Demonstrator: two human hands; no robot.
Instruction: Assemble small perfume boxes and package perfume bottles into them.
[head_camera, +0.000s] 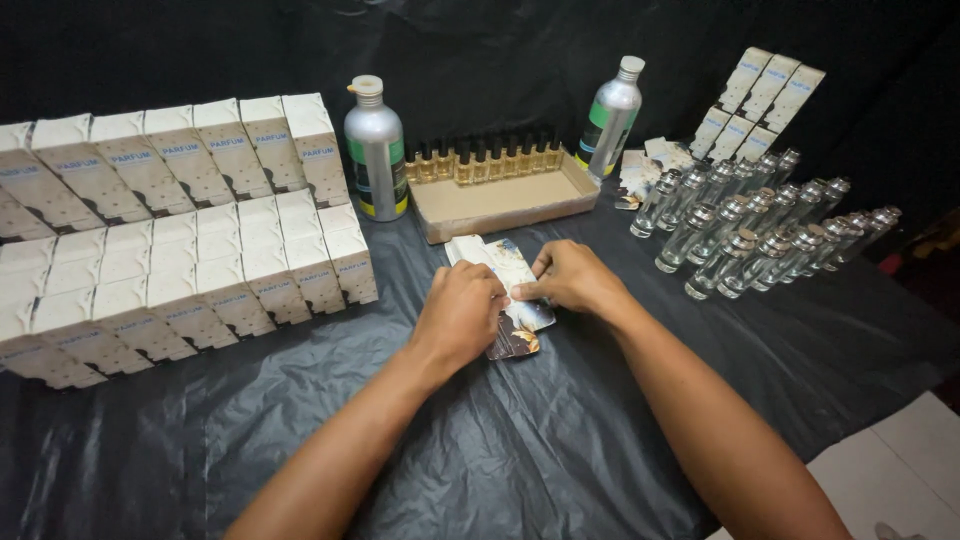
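White flat label sheets lie pinched in both grips, left hand and right hand.

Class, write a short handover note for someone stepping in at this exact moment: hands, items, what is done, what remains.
Left hand and right hand both press a flat printed cardboard carton on the black plastic sheet.
Done: many white folded boxes stacked at left.
Left: clear glass bottles with silver caps stand unboxed at right; small amber vials wait in the brown tray.
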